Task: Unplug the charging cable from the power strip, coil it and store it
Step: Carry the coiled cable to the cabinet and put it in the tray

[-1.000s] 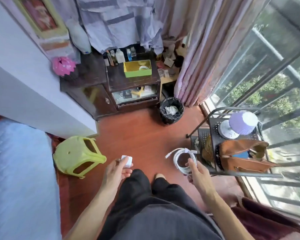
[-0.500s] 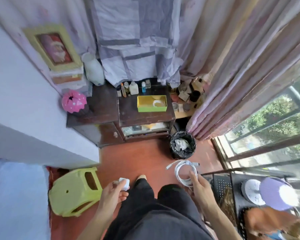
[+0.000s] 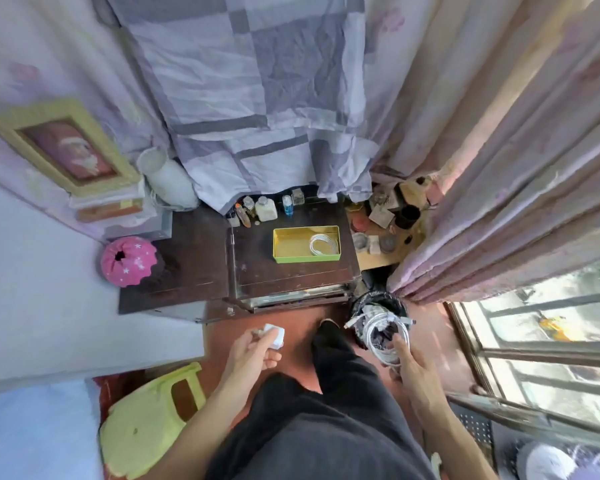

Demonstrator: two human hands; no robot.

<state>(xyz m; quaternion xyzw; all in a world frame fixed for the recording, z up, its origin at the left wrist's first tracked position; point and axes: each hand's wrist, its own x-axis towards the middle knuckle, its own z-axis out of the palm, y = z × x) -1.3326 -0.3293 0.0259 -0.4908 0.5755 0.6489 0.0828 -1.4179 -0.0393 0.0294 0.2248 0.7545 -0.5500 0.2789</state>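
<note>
Red floor, drawn curtains and a dark wooden cabinet point(image 3: 284, 271) fill the head view, where a person stands with both hands out in front. Right hand point(image 3: 411, 362) is closed around the lower arc of a coiled white charging cable point(image 3: 387, 336), the loops hanging together and both connector ends sticking out at the top of the coil — no power strip is in sight. Left hand point(image 3: 253, 351) pinches a small white charging adapter point(image 3: 274, 336) between fingertips and thumb, well apart from the coil.

Beyond both hands, on the cabinet top, sits a yellow-green tin tray point(image 3: 291, 259) with another white cable coil already lying in it — a likely place to store this one. Just past the right hand stands a bin lined with a black bag point(image 3: 378, 306); a green plastic stool point(image 3: 146, 420) lies tipped over below the left hand.

By the look of it the cable is light, soft and springy, apt to unwind if the grip loosens, so it is best held across all the loops at once, as now, not by one strand or a connector. Smooth and hard, the adapter looks slippery but sturdy; a pinch on its flat sides should do.
</note>
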